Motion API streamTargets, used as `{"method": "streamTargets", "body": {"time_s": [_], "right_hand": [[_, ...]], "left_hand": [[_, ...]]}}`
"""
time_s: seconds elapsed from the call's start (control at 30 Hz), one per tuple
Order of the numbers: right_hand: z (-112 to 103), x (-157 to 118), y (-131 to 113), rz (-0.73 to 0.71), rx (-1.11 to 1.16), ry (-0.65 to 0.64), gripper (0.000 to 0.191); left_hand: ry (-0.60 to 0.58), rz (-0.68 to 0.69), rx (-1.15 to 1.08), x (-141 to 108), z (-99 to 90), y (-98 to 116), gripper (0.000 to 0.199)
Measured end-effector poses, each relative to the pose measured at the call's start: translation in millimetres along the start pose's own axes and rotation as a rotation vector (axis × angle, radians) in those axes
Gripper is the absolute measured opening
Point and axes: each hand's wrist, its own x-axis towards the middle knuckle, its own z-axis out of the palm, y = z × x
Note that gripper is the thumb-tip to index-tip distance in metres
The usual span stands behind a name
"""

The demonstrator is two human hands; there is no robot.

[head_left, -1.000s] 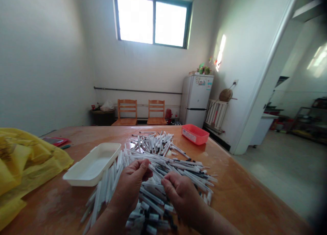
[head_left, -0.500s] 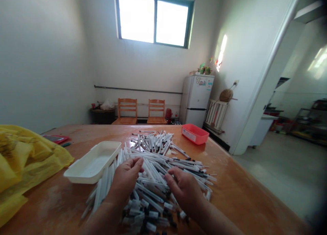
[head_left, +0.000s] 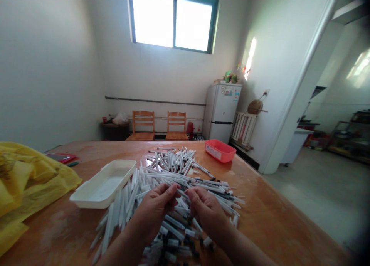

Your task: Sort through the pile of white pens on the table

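Observation:
My left hand (head_left: 160, 204) and my right hand (head_left: 206, 208) are close together over a heap of pen parts. The fingers of each hand are pinched. A thin whitish pen (head_left: 182, 193) runs between the two sets of fingertips; its ends are hidden by the fingers. Below and around the hands lie clear and white pen barrels (head_left: 123, 208), several clear caps (head_left: 190, 233) and small black pieces (head_left: 195, 253). Farther back is a pile of thin pen refills (head_left: 180, 160), some with dark tips.
A cream tray (head_left: 86, 198) stands left of the heap, a red plastic basket (head_left: 221, 152) at the far right. A yellow plastic bag (head_left: 43, 181) covers the left side of the wooden table (head_left: 268, 219). Behind are two wooden chairs (head_left: 143, 123) and a fridge (head_left: 222, 111).
My left hand has moved right and slightly down, towards my right hand, so the fingertips are now closer together. My right hand has shifted little. The view has moved slightly.

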Motion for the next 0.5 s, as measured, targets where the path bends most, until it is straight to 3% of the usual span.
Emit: {"method": "streamTargets", "body": {"time_s": [0.1, 0.17, 0.33, 0.5], "right_hand": [[-2, 3, 3, 0.242, 0.207, 0.030, 0.052], [-3, 4, 5, 0.324, 0.263, 0.001, 0.054], [0, 0, 4, 0.290, 0.346, -0.109, 0.050], [0, -1, 0, 0.166, 0.230, -0.099, 0.044]], "left_hand": [[0.104, -0.002, -0.125, 5, -8.1, 1, 0.025], [0.144, 0.021, -0.147, 7, -12.8, 2, 0.025], [0.173, 0.046, -0.144, 8, -13.6, 1, 0.025], [0.205, 0.049, -0.153, 8, -11.0, 0, 0.027]]}}
